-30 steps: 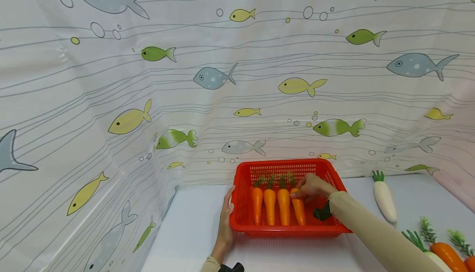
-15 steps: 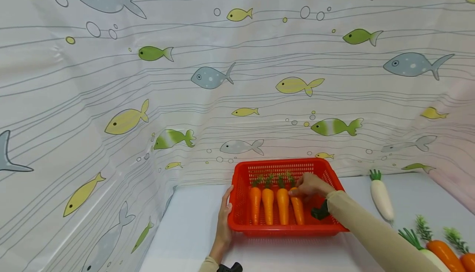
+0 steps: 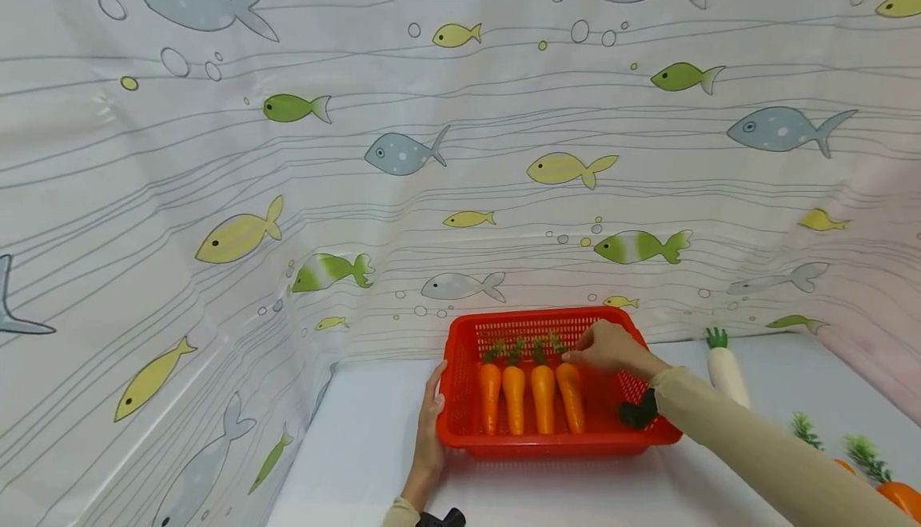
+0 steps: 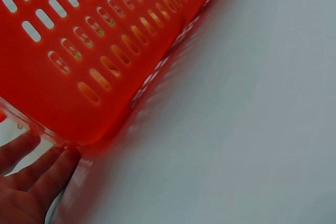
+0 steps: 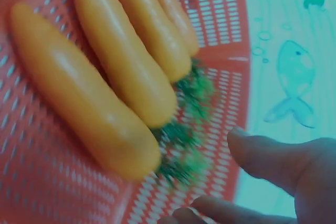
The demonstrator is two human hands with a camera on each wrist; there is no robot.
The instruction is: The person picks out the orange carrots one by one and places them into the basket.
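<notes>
Several orange carrots (image 3: 543,399) with green tops lie side by side in a red perforated plastic basket (image 3: 561,441). My right hand (image 3: 610,349) is over the basket's right half, near the top of the rightmost carrot. In the right wrist view the thumb and fingers of that hand (image 5: 310,177) are spread apart with nothing between them, beside the green tops (image 5: 184,166). My left hand (image 3: 429,439) rests its extended fingers along the basket's left side. The left wrist view has its fingertips (image 4: 65,158) right at the basket's corner rim.
On the white table to the right lies a white radish (image 3: 728,375) with green leaves. Closer in, partly behind the right sleeve (image 3: 755,447), are another carrot (image 3: 901,498) and leafy tops (image 3: 867,457). A fish-printed sheet (image 3: 345,191) hangs behind and at the sides.
My right hand has let go of the rightmost carrot and lifted slightly up and to the right. The carrot stays in the basket. The left hand keeps its place at the basket's side.
</notes>
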